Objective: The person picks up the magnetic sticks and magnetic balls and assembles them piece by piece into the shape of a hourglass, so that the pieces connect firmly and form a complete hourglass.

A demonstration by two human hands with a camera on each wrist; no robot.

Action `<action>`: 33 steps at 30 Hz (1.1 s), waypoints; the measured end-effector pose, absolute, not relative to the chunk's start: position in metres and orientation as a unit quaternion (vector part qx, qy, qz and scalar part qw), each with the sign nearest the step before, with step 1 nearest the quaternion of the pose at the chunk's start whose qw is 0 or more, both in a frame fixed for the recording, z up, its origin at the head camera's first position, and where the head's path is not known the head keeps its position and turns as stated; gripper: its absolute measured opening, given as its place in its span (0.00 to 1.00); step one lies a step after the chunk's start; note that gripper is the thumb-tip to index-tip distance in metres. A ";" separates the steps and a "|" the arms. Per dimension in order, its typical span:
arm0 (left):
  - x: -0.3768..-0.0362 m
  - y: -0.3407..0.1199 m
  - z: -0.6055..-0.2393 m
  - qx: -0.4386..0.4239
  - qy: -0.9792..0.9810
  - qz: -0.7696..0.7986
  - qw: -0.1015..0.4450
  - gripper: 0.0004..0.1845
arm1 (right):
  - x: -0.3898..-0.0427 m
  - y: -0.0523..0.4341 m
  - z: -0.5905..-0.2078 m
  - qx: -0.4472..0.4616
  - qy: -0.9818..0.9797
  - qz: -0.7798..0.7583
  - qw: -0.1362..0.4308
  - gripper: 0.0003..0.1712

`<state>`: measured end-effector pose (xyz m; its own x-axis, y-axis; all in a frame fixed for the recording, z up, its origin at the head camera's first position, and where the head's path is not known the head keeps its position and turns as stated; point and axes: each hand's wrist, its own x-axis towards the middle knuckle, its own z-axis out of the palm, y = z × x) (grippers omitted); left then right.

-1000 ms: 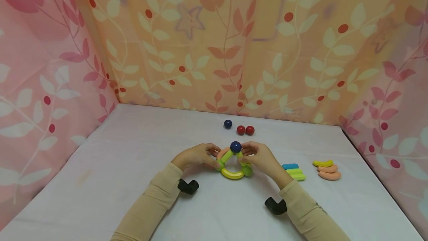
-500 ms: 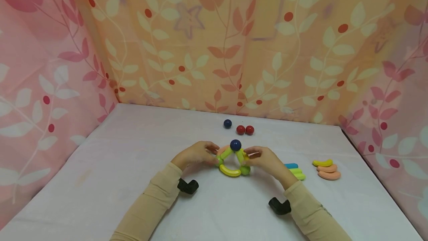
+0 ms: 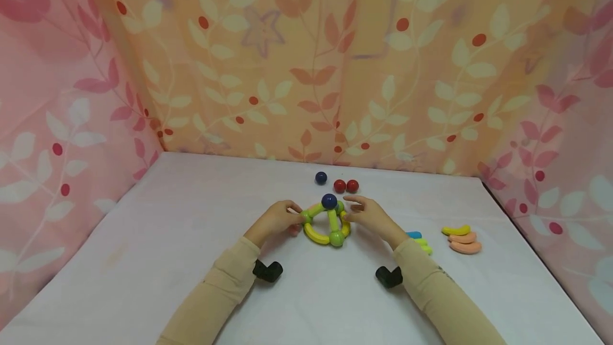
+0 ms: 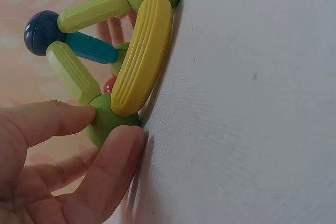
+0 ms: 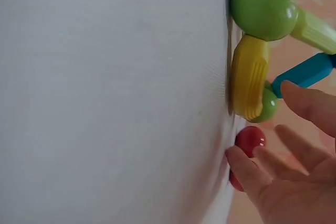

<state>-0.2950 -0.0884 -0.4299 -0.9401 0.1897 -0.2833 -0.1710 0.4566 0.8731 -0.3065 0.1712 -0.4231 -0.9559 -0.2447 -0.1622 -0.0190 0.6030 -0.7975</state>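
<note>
A small pyramid of toy balls and sticks stands on the table, topped by a navy ball. Light green sticks and a blue stick slope down from it to green balls. Curved yellow sticks link the balls along the base; a peach one behind is mostly hidden. My left hand pinches the left green ball between thumb and finger. Fingers spread, my right hand is at the pyramid's right side; in the right wrist view its thumb overlaps the blue stick's end.
Behind the pyramid lie a loose navy ball and two red balls. Blue and light green sticks lie right of it, partly behind the right forearm. Farther right are yellow and peach curved sticks. Patterned cloth encloses the table.
The pyramid has turned clockwise as seen from above, bringing one green ball round to the front. My right fingers have come off its side and spread. The head view has shifted slightly.
</note>
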 end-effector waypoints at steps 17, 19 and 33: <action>-0.295 -0.088 -0.426 0.043 0.847 0.501 0.170 0.23 | -0.296 0.173 -0.405 -0.097 0.888 -0.425 0.149 0.21; -0.294 -0.088 -0.426 0.035 0.850 0.495 0.180 0.24 | -0.293 0.169 -0.405 -0.124 0.880 -0.435 0.145 0.22; -0.290 -0.080 -0.428 0.051 0.856 0.488 0.164 0.25 | -0.288 0.168 -0.408 -0.121 0.890 -0.423 0.119 0.19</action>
<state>-0.2904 -0.0800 -0.4280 -0.9408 0.2479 -0.2310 -0.0725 0.5188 0.8518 -0.2883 0.1680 -0.4081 -0.9422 -0.3167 -0.1093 -0.1152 0.6127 -0.7819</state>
